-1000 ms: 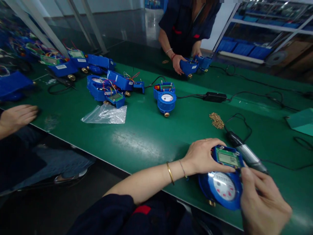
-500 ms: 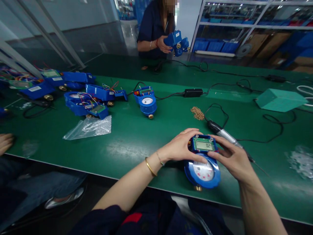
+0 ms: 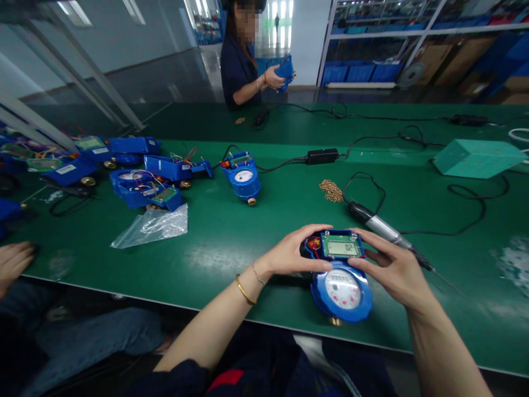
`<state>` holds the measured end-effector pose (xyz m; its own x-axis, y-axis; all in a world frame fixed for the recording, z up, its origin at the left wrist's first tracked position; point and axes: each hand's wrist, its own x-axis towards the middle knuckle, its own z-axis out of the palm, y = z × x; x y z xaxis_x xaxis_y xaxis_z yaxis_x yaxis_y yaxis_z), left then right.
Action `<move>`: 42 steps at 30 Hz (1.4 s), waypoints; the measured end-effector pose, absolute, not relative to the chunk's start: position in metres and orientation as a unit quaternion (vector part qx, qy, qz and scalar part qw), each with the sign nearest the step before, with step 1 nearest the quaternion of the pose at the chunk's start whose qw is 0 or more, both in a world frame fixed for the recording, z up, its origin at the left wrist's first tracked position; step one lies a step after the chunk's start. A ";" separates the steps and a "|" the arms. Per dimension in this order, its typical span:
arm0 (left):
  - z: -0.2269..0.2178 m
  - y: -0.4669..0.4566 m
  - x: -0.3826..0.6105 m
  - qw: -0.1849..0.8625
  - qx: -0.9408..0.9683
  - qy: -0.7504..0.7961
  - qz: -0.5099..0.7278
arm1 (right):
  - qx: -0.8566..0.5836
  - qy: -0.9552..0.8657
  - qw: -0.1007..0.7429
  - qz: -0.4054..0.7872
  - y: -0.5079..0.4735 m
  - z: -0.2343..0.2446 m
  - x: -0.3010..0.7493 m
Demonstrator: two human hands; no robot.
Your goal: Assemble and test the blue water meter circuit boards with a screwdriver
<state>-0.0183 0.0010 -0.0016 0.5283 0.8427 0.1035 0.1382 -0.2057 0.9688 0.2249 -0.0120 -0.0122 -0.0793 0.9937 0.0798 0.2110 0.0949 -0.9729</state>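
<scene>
A blue water meter (image 3: 363, 300) stands on the green table close to its front edge, its round white dial facing up and a brass fitting at the near end. Its housing lies open at the far side, showing a circuit board with a small lit display (image 3: 339, 248) and red wires. My left hand (image 3: 295, 252) grips the left side of that housing, thumb along the near edge. On the opposite side my right hand (image 3: 392, 267) holds the housing between thumb and fingers. Just beyond my right hand lies an electric screwdriver (image 3: 382, 227), near a pile of small brass screws (image 3: 330, 191).
Another blue meter (image 3: 243, 184) stands mid-table. Several more with loose wires (image 3: 165, 168) crowd the left, beside a clear plastic bag (image 3: 155, 226). A green block (image 3: 475, 159) and black cables are at right. A co-worker's hand (image 3: 16, 262) rests at left; another person (image 3: 242, 66) holds a meter opposite.
My left thumb has drawn back from the dial to the housing's edge, uncovering more of the dial and the red wires. The person opposite has turned the meter in hand. The view has shifted slightly.
</scene>
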 end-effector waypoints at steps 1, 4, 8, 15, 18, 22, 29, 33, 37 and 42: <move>-0.003 0.001 -0.017 0.523 0.697 0.353 0.341 | -0.510 -0.588 0.448 0.440 -0.012 -0.012 0.225; -0.006 -0.001 -0.015 0.534 0.679 0.346 0.367 | -0.508 -0.576 0.459 0.446 -0.013 -0.014 0.225; -0.012 -0.004 -0.013 0.565 0.624 0.341 0.418 | -0.507 -0.553 0.481 0.453 -0.014 -0.020 0.225; -0.011 -0.002 -0.010 0.612 0.591 0.348 0.394 | -0.499 -0.546 0.489 0.462 -0.014 -0.027 0.227; -0.010 0.001 -0.012 0.647 0.561 0.343 0.387 | -0.499 -0.547 0.490 0.460 -0.014 -0.028 0.229; -0.011 0.005 -0.017 0.664 0.556 0.343 0.364 | -0.492 -0.553 0.496 0.454 -0.015 -0.028 0.228; 0.001 0.006 -0.013 0.578 0.638 0.372 0.348 | -0.482 -0.570 0.489 0.450 -0.014 -0.028 0.228; 0.018 0.002 -0.010 0.488 0.703 0.421 0.302 | -0.482 -0.583 0.480 0.445 -0.013 -0.028 0.228; 0.030 0.002 -0.008 0.411 0.746 0.459 0.255 | -0.473 -0.585 0.482 0.449 -0.013 -0.024 0.227; 0.033 0.000 0.001 0.329 0.771 0.497 0.224 | -0.472 -0.585 0.482 0.450 -0.013 -0.023 0.228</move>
<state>0.0014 -0.0001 0.0333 0.4056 0.9139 0.0182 0.6191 -0.2893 0.7301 0.2278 -0.0132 -0.0227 -0.0888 0.9864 0.1383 0.1184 0.1484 -0.9818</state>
